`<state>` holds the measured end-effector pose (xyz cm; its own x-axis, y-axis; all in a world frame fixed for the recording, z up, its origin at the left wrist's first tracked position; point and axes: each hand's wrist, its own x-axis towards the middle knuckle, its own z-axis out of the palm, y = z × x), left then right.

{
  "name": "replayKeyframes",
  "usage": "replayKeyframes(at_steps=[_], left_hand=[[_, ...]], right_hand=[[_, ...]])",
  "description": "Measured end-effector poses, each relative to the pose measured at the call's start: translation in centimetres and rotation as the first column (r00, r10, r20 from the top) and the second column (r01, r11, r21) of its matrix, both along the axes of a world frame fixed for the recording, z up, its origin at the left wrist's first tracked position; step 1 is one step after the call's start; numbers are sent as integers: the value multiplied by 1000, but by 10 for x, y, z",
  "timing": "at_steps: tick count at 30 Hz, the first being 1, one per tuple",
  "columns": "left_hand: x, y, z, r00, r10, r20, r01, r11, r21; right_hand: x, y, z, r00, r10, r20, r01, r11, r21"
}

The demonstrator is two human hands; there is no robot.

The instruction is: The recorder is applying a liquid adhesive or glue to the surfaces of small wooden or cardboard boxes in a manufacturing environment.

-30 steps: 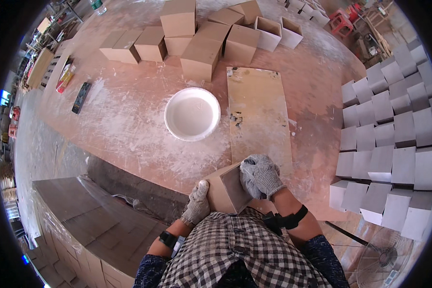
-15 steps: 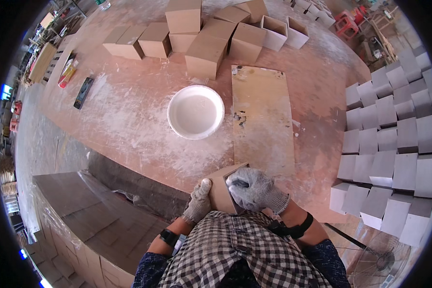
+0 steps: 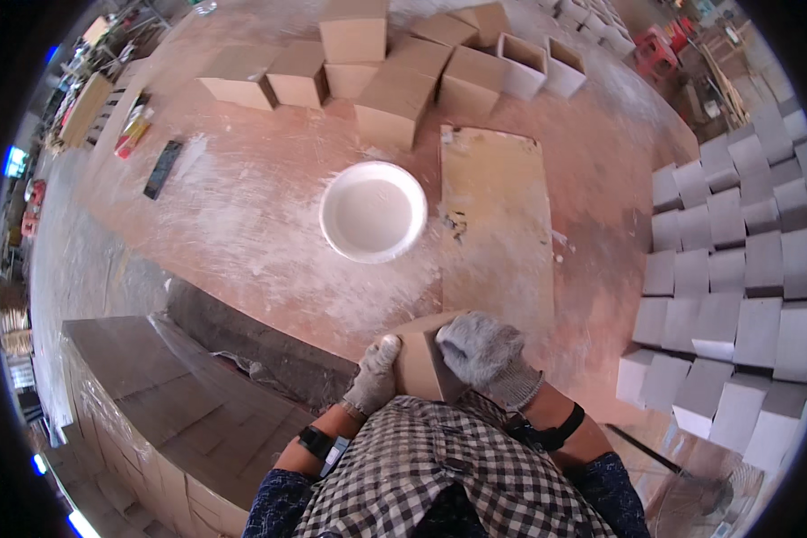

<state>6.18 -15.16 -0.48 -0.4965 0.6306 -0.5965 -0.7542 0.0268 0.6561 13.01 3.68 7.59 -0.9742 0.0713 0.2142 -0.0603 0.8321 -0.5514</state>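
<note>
A brown cardboard-coloured box (image 3: 420,366) is held tilted against my checked apron at the near edge of the table. My left hand (image 3: 373,377), in a pale dusty glove, grips its left side with the thumb up on the top edge. At the box's right end, my right hand (image 3: 486,352) in a grey glove is closed, its fingers curled at the edge. Whatever those fingers hold, if anything, is hidden. Beyond the box stands a white bowl (image 3: 329,220) with a whitish substance in it, and to its right lies a stained flat board (image 3: 502,197).
Several brown boxes (image 3: 390,103) and two open white-sided ones (image 3: 522,67) stand at the far side. A dark flat object (image 3: 162,169) lies left. Pale boxes (image 3: 722,269) are stacked right, plastic-wrapped ones (image 3: 152,386) lower left. A fan (image 3: 704,493) stands lower right.
The box has turned in my left hand, so its open right end shows less. My right hand has shifted slightly right and down, and the dark thing at its fingers is now hidden.
</note>
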Motion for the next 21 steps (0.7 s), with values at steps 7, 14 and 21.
replayKeyframes(at_steps=[7, 14, 21], left_hand=[[3, 2, 14, 976, -130, -174, 86, 968, -237], [14, 4, -12, 988, -77, -136, 50, 981, -189], [7, 14, -4, 946, -202, -254, 98, 925, -368]], right_hand=[[23, 21, -33, 958, -243, 154, 222, 965, 139], [25, 35, -39, 839, -306, 449, 396, 911, -119], [102, 67, -73, 740, -80, 668, -74, 977, 200]])
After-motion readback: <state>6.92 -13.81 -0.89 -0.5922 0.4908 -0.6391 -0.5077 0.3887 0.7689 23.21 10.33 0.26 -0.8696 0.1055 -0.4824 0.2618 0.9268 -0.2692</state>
